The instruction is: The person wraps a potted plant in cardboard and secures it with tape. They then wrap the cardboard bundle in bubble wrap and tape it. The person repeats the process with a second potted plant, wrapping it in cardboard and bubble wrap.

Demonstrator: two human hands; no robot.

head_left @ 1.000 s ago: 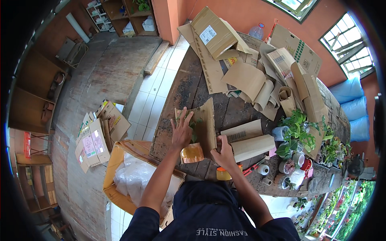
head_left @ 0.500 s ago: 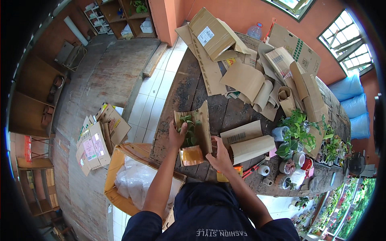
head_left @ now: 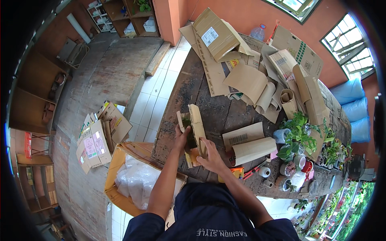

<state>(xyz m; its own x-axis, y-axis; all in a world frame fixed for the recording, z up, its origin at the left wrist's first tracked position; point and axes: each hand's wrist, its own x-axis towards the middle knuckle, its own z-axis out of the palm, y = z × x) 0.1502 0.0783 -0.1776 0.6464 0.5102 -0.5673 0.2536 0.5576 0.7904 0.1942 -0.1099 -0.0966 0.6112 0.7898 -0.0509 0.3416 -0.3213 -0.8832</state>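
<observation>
One plant (head_left: 186,121), mostly hidden, inside folded cardboard (head_left: 197,125)

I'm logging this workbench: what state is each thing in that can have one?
Cardboard sheet: folded, not fully closed
Plant: partly hidden between the sheet's sides
Left hand: gripping the sheet's left side
Right hand: against its right side
Yellow-brown box: open, clear plastic inside
Cardboard wrap: curled over
Bottle: capped

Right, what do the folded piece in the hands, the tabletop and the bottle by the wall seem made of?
Folded piece: likely cardboard, matte brown, with stiff, creased panels.
Tabletop: wood, dull and worn, judging by its plank seams.
Bottle: clear, glossy, probably plastic; the wall shows through, but glass is possible.
</observation>
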